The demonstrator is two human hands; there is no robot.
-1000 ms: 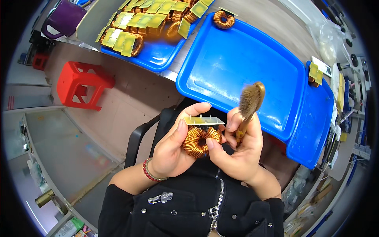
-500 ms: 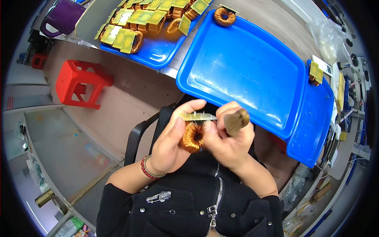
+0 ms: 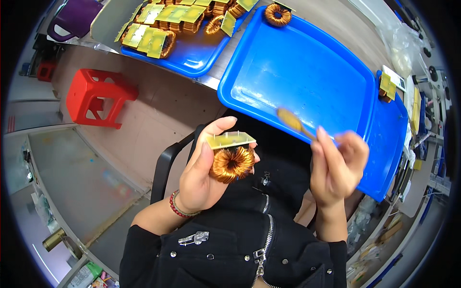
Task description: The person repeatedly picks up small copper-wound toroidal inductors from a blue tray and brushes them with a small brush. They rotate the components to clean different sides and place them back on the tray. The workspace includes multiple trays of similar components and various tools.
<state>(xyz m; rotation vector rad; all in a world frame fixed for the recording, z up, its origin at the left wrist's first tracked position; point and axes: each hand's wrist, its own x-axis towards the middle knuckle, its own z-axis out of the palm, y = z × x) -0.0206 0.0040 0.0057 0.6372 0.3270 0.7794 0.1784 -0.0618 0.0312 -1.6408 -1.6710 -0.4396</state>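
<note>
My left hand (image 3: 199, 175) is closed around a copper-wound toroidal coil (image 3: 232, 164) in front of my chest. A yellow-green board (image 3: 230, 139) with short metal pins sits on top of the coil, my thumb at its near left corner. Off to the right, my right hand (image 3: 336, 168) pinches the thin handle of a brush (image 3: 290, 119). The brush's brown head points up and left over the near rim of a large blue tray (image 3: 302, 72); motion blurs both brush and hand. One coil (image 3: 277, 15) stands at that tray's far left corner.
Rows of coils with yellow boards (image 3: 180, 14) fill much of another blue tray (image 3: 187, 67) at the far left. A few more boards (image 3: 387, 87) lie at the right, by a further blue tray (image 3: 377, 180). A red stool (image 3: 98, 98) stands on the floor at left.
My right hand has moved right, away from the coil, swinging the brush so its head points up and left. The coil and board stay in my left hand, shifted slightly left.
</note>
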